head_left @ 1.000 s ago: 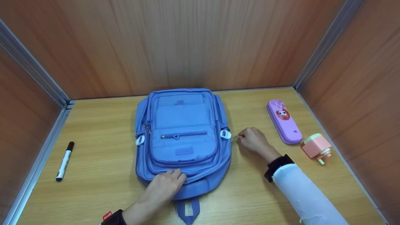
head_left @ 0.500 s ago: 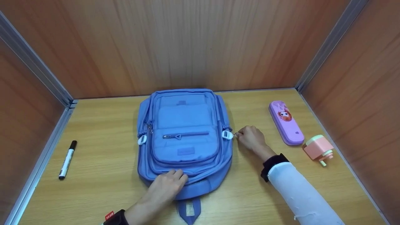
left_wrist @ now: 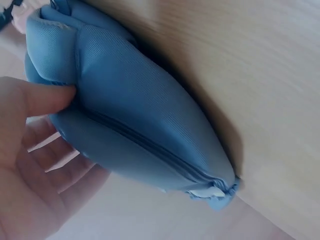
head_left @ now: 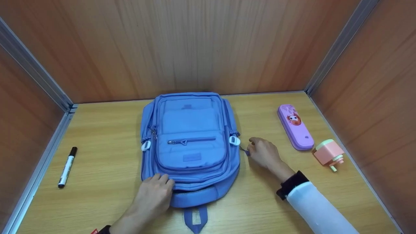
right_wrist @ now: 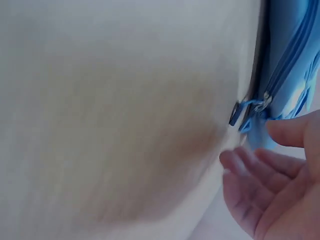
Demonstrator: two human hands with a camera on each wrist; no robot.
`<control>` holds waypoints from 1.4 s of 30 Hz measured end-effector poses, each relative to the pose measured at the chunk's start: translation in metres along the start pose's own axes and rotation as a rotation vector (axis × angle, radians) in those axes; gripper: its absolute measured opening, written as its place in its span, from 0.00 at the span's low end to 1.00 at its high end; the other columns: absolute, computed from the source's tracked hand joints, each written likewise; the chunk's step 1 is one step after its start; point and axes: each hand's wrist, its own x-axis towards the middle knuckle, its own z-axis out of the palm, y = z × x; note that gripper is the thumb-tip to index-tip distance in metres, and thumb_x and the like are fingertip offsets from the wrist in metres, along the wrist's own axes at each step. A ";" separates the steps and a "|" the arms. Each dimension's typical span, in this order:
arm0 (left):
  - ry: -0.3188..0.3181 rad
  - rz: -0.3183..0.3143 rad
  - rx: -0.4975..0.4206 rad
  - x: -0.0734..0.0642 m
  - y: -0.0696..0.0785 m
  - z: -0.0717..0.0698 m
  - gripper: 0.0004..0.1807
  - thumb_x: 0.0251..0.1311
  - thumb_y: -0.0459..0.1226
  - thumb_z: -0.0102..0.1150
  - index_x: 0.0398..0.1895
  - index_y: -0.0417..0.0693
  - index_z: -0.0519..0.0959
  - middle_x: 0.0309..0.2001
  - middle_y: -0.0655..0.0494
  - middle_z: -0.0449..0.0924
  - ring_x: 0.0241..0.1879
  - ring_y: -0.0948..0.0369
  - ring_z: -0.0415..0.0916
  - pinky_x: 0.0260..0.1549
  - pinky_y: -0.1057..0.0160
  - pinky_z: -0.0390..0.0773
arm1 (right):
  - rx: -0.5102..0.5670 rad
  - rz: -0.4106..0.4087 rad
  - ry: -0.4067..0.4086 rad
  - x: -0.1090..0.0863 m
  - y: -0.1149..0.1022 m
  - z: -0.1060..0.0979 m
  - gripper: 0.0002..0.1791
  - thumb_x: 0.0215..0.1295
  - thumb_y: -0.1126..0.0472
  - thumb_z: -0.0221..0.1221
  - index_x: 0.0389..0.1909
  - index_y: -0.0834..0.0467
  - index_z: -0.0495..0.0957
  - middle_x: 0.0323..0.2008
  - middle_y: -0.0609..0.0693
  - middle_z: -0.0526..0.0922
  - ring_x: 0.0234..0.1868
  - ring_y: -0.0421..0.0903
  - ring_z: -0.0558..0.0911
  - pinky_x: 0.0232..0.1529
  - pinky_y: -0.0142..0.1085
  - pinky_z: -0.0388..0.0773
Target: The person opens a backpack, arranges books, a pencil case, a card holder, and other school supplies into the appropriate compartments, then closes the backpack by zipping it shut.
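Note:
A blue backpack lies on its back with its top toward the person. My left hand grips the lower left of its edge. In the left wrist view the thumb presses at a fold of the backpack and the fingers lie on the other side. Beside the bag's right edge, my right hand has loosely bent fingers with nothing between them. A zipper pull hangs just off the fingertips, at the end of the side zipper. Part of the main opening shows as a dark gap.
A black-and-white marker lies at the left on the wooden table. To the right are a purple pencil case and a pink pencil sharpener. Wooden panels enclose the back and both sides.
My right hand has let go of the zipper pull, which now dangles beside the bag. The left hand has slid left along the bag's near edge, uncovering a dark gap.

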 end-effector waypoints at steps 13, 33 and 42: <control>0.078 0.050 0.060 0.001 0.004 0.003 0.08 0.46 0.23 0.66 0.28 0.42 0.81 0.25 0.52 0.78 0.24 0.56 0.75 0.16 0.63 0.76 | 0.063 -0.247 -0.033 -0.058 -0.068 -0.006 0.33 0.73 0.57 0.65 0.73 0.65 0.69 0.74 0.65 0.69 0.73 0.62 0.71 0.72 0.58 0.68; 0.066 0.178 0.091 0.028 0.036 0.013 0.07 0.50 0.27 0.68 0.32 0.45 0.85 0.28 0.55 0.81 0.25 0.60 0.76 0.18 0.67 0.76 | -0.110 -0.670 -0.122 -0.096 -0.117 0.012 0.27 0.77 0.51 0.60 0.70 0.60 0.74 0.73 0.58 0.72 0.72 0.53 0.73 0.72 0.52 0.70; 0.138 0.189 0.060 0.032 0.044 0.018 0.04 0.55 0.33 0.70 0.26 0.47 0.83 0.24 0.57 0.79 0.23 0.61 0.74 0.16 0.67 0.74 | -0.150 -0.774 0.025 -0.095 -0.118 0.028 0.13 0.70 0.62 0.66 0.53 0.58 0.85 0.50 0.50 0.88 0.52 0.47 0.85 0.53 0.40 0.84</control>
